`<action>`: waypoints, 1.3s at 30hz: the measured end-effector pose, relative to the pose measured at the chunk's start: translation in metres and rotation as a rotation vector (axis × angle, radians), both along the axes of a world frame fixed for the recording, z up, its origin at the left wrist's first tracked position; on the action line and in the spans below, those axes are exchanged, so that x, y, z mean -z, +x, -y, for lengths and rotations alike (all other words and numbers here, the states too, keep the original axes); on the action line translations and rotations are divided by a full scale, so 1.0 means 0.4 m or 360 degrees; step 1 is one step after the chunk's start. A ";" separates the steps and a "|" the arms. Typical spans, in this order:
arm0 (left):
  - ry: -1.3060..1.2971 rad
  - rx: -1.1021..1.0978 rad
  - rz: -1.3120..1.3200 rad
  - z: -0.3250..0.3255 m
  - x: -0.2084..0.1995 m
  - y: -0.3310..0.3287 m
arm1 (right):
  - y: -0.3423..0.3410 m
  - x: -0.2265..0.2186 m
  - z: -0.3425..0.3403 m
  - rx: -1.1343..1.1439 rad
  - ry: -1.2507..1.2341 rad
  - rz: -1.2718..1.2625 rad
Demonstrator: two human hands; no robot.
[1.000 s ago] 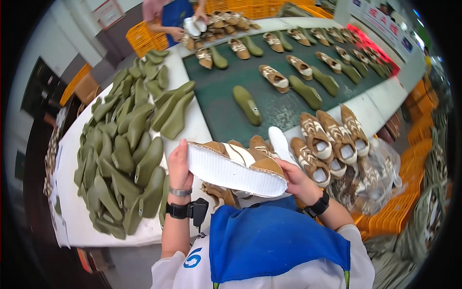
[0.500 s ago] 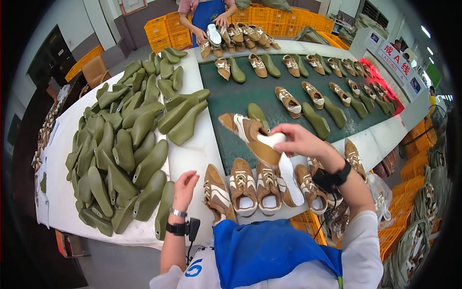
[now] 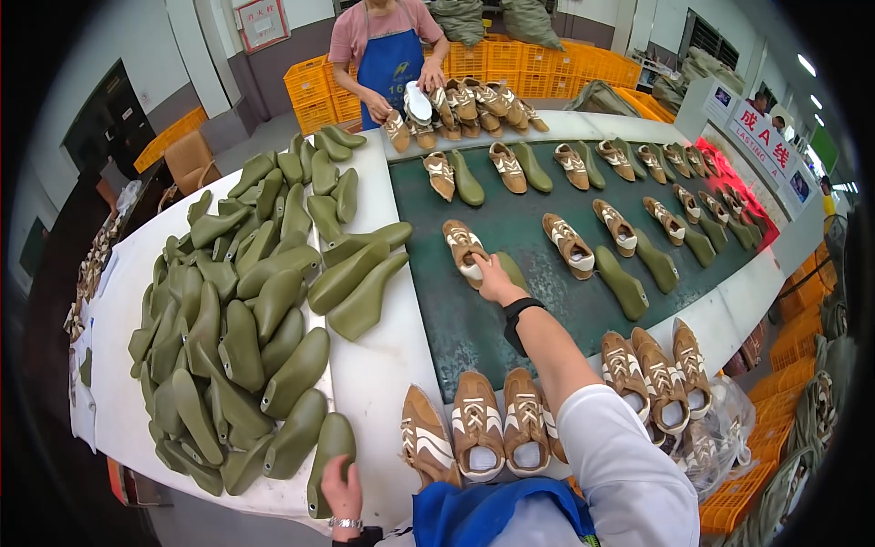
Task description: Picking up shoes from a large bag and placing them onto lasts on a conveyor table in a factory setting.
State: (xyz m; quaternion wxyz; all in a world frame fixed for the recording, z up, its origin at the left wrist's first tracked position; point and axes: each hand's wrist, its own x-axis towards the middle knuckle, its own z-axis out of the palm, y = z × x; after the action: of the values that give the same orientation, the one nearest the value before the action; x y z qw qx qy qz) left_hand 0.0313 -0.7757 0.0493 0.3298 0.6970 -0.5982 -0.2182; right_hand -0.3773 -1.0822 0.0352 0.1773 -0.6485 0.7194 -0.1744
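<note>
My right hand (image 3: 497,279) reaches over the green belt (image 3: 465,342), its fingers closed on the heel end of a brown sneaker (image 3: 463,244) with white stripes and laces. The sneaker is at the belt's left end, beside a green shoe last (image 3: 512,270) partly hidden by my hand. Low on the left, my left hand (image 3: 342,492) is at the near end of another green last, the long last (image 3: 332,447) at the pile's right edge. Its fingers are bent with a gap at the thumb; whether they touch the last I cannot tell.
A large pile of green lasts (image 3: 241,337) covers the white table (image 3: 383,383) on the left. Brown sneakers (image 3: 477,419) line the near edge. Sneaker and last pairs stand in rows along the belt. Across the table a person (image 3: 392,55) handles a shoe heap (image 3: 474,105); orange crates (image 3: 519,59) stand behind.
My right hand has carried the sneaker away from me to the belt's left end, beside the last. My left hand has moved down to the nearest last. The view has shifted.
</note>
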 end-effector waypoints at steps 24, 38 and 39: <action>0.0415 0.0077 -0.0541 -0.089 0.048 0.137 | -0.088 -0.210 -0.910 -0.0333 0.0783 -0.0582; 0.0501 0.0881 -0.0040 -0.008 0.006 -0.084 | -0.118 -0.093 -1.041 0.1050 -0.0103 0.2082; 0.0462 0.0958 0.0047 0.002 -0.007 -0.094 | -0.134 -0.027 -1.059 0.1071 -0.0091 0.1807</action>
State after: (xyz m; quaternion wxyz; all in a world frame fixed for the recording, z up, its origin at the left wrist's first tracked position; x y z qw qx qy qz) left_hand -0.0064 -0.7765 0.0521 0.1392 0.5319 -0.7446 -0.3786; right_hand -0.4309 -0.6585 0.0461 0.4476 -0.2001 0.6727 -0.5542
